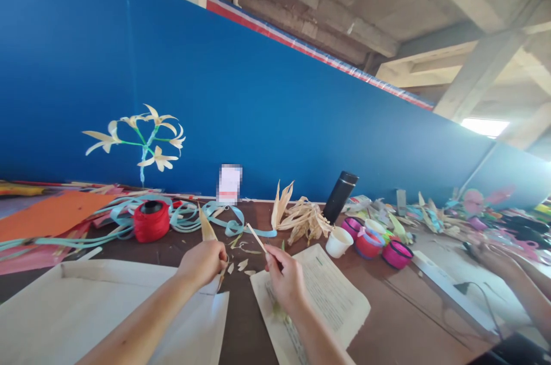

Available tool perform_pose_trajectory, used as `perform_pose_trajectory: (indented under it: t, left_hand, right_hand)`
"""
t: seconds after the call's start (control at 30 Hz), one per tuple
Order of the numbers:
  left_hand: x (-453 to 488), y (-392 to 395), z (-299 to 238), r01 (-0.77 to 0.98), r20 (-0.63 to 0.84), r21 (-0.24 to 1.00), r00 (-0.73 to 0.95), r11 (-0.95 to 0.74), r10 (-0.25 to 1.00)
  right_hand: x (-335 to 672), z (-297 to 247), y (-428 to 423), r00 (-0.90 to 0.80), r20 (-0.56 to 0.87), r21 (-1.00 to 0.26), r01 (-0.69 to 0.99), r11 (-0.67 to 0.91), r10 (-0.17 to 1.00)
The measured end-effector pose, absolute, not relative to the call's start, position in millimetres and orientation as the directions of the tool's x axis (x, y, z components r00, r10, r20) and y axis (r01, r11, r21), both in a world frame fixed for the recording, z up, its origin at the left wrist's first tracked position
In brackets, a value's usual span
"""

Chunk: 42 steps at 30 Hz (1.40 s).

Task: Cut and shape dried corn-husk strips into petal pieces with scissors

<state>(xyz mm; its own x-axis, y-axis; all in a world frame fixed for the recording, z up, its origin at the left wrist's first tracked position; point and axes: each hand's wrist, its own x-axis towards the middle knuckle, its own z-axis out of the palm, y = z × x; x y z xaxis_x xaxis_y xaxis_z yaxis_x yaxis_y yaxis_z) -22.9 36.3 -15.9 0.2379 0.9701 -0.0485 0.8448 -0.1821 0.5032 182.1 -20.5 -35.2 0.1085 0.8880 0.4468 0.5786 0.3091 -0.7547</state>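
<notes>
My left hand [202,264] is closed round a pale dried corn husk [207,227], whose pointed tip sticks up above the fist. In my right hand [288,279] a thin light stick [257,239] is pinched, slanting up to the left. Between the hands, small cut husk scraps [242,264] lie on the brown table [241,319]. A printed sheet [336,290] is under and beside my right hand. White paper [107,302] spreads beneath my left forearm. Behind, a bundle of dried husks [303,218] rests near the blue partition.
A red ribbon roll [151,221] and light blue ribbon [189,217] lie at left, below a husk-flower stem [148,147]. To the right are a black flask [340,197], white cup [338,242], pink roll [396,254] and power strip [451,290]. Another person's hand [495,259] is at far right.
</notes>
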Motion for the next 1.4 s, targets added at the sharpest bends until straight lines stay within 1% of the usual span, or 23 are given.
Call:
perform_pose_trajectory:
  t: [0.2, 0.37, 0.53, 0.67, 0.73, 0.8, 0.83, 0.93, 1.0, 1.07, 1.17, 1.3, 1.4]
  left_hand:
    - [-18, 39, -19, 0.853, -0.053, 0.492, 0.231, -0.175, 0.972]
    - [-20, 39, -20, 0.83, -0.05, 0.531, 0.232, -0.171, 0.971]
    - [-27, 47, -23, 0.745, -0.009, 0.641, 0.248, -0.184, 0.969]
    - [-34, 53, -25, 0.658, -0.084, 0.745, 0.255, -0.109, 0.963]
    - [-36, 53, -25, 0.631, -0.126, 0.773, 0.255, -0.066, 0.959]
    - [-38, 52, -23, 0.644, -0.119, 0.762, 0.241, -0.067, 0.963]
    - [-39, 51, -21, 0.67, -0.098, 0.738, 0.226, -0.081, 0.969]
    - [-39, 46, -14, 0.771, -0.001, 0.618, 0.196, -0.154, 0.981]
    - [-37, 43, -11, 0.794, 0.03, 0.573, 0.226, -0.202, 0.974]
    - [-34, 42, -10, 0.777, 0.03, 0.576, 0.289, -0.253, 0.957]
    - [-28, 43, -13, 0.733, -0.003, 0.613, 0.378, -0.297, 0.926]
    - [-24, 48, -23, 0.718, -0.089, 0.646, 0.408, -0.259, 0.909]
    - [-24, 51, -27, 0.711, -0.118, 0.658, 0.426, -0.25, 0.897]
  right_hand:
    - [184, -36, -20, 0.132, 0.434, -0.767, 0.573, 0.289, 0.891]
    - [183, -33, -22, 0.123, 0.427, -0.758, 0.589, 0.28, 0.896]
    - [182, -29, -25, 0.107, 0.426, -0.757, 0.585, 0.29, 0.898]
    - [181, -29, -26, 0.108, 0.439, -0.754, 0.585, 0.3, 0.892]
    - [180, -29, -26, 0.107, 0.441, -0.753, 0.585, 0.302, 0.891]
    - [180, -29, -26, 0.102, 0.438, -0.752, 0.586, 0.302, 0.893]
    - [180, -29, -26, 0.1, 0.436, -0.751, 0.587, 0.301, 0.894]
    - [180, -29, -26, 0.094, 0.426, -0.754, 0.587, 0.295, 0.9]
    - [180, -29, -25, 0.094, 0.418, -0.756, 0.587, 0.289, 0.903]
    - [180, -30, -25, 0.096, 0.416, -0.754, 0.592, 0.284, 0.904]
    - [180, -31, -24, 0.096, 0.421, -0.749, 0.598, 0.285, 0.902]
    - [180, -31, -24, 0.101, 0.43, -0.739, 0.609, 0.286, 0.897]
    - [180, -31, -25, 0.094, 0.435, -0.733, 0.615, 0.291, 0.895]
